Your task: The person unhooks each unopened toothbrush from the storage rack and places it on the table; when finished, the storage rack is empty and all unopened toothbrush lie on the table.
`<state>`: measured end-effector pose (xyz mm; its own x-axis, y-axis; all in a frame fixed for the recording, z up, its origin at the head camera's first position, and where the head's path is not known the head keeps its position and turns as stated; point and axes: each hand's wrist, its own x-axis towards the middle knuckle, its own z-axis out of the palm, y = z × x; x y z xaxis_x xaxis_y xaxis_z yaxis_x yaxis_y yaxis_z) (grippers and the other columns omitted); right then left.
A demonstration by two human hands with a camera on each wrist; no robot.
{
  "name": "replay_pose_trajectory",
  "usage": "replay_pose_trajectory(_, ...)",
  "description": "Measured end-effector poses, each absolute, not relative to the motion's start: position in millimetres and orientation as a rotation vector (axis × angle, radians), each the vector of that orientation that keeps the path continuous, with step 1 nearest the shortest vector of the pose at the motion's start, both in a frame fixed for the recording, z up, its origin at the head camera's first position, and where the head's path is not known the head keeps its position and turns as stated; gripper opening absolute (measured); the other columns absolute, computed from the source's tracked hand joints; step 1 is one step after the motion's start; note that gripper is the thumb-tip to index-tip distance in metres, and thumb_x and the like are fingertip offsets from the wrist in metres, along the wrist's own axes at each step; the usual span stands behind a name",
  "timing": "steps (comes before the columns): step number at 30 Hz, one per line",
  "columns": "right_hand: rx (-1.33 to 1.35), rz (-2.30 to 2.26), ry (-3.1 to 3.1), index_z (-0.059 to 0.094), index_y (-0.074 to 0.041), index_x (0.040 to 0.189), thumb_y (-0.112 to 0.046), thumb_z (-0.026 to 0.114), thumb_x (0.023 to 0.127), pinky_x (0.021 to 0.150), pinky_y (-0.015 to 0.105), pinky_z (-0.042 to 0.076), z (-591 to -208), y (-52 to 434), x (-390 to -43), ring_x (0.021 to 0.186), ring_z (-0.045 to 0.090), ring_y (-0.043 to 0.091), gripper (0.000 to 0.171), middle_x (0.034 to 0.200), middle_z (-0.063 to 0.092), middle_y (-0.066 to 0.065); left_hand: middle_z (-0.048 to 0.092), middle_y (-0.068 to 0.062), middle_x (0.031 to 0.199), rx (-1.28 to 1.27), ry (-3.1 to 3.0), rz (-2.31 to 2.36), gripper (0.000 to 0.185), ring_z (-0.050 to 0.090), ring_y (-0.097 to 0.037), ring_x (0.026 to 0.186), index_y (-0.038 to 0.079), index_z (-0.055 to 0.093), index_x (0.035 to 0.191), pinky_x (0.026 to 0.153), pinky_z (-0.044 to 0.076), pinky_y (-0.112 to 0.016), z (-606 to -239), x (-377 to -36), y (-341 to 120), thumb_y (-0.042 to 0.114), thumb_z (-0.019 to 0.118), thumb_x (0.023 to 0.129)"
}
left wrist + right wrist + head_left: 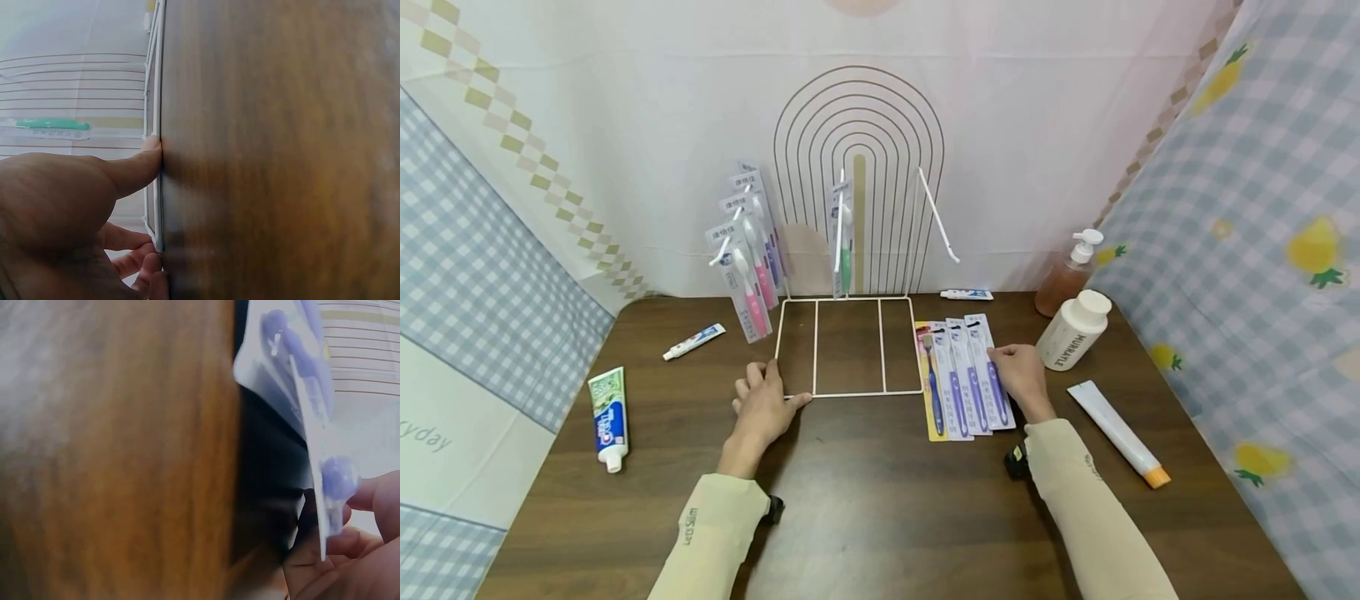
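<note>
**Hands at the wire rack and the toothbrush packs**

At the far left of the dark wooden table (pixel 880 500) lies a green, blue and white toothpaste tube (pixel 607 419), cap toward the person; its red-and-blue logo looks like Crest, though the letters are too small to be sure. Just beyond it is a small white toothpaste tube (pixel 694 342). Carded toothbrushes with pink and purple handles (pixel 747 262) hang on the left hook of the white wire display rack (pixel 847 346).

The left hand (pixel 765 406) rests on the front left corner of the rack's flat base; the left wrist view shows the thumb (pixel 134 169) pressed against the wire with the fingers loosely bent beside it, steadying rather than gripping. The thin wire frame looks light and stiff and would likely slide on the smooth wood unless held at such a corner.

Right of the base lie four fanned, flat toothbrush blister packs with blue and purple handles (pixel 961 375). The right hand (pixel 1019 373) pinches the rightmost pack's edge, fingertips (pixel 375 494) curled under it and lifting it off the table. These packs seem light, thin, flexible and glossy, so best taken by a card edge.

Further right stand an amber pump bottle (pixel 1067 279) and a white bottle lettered "MURMAYLE" (pixel 1073 332), as best it reads, then a white tube with an orange cap (pixel 1118 433). The left sleeve's print is unreadable.
</note>
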<state>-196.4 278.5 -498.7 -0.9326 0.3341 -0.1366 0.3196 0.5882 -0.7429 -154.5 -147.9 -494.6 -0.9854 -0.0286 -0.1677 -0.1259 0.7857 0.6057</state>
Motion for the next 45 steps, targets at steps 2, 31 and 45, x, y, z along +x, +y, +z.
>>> replay_pose_trajectory(2, -0.577, 1.279, -2.771, 0.085, 0.005, 0.121, -0.032, 0.070, 0.110, 0.075, 0.034, 0.053, -499, 278, -195, 0.085, 0.071, 0.020, 0.042, 0.107, 0.085, 0.018, 0.027, -0.038, 0.166, -0.125, 2.826, 0.977, 0.098, 0.032, -0.061, 0.139, -0.013, 0.023, 0.175, 0.113, 0.034, -0.077, -495, -154, -149, 0.033, 0.079, 0.109)
replay_pose_trajectory(31, -0.610, 1.161, -2.813, 0.082, 0.001, 0.129, -0.032, 0.067, 0.114, 0.085, 0.038, 0.053, -496, 271, -190, 0.102, 0.075, 0.031, 0.039, 0.124, 0.082, 0.023, 0.028, -0.038, 0.165, -0.118, 2.828, 0.971, 0.095, 0.032, -0.061, 0.139, -0.013, 0.025, 0.174, 0.112, 0.035, -0.074, -489, -149, -147, 0.032, 0.078, 0.110)
replay_pose_trajectory(45, -0.326, 1.290, -2.672, 0.078, -0.001, 0.141, -0.027, 0.064, 0.115, 0.103, 0.049, 0.057, -446, 221, -223, 0.118, 0.074, 0.038, 0.039, 0.133, 0.080, 0.025, 0.028, -0.037, 0.165, -0.122, 2.822, 0.980, 0.098, 0.031, -0.061, 0.140, -0.014, 0.023, 0.175, 0.113, 0.034, -0.075, -493, -153, -148, 0.033, 0.078, 0.110)
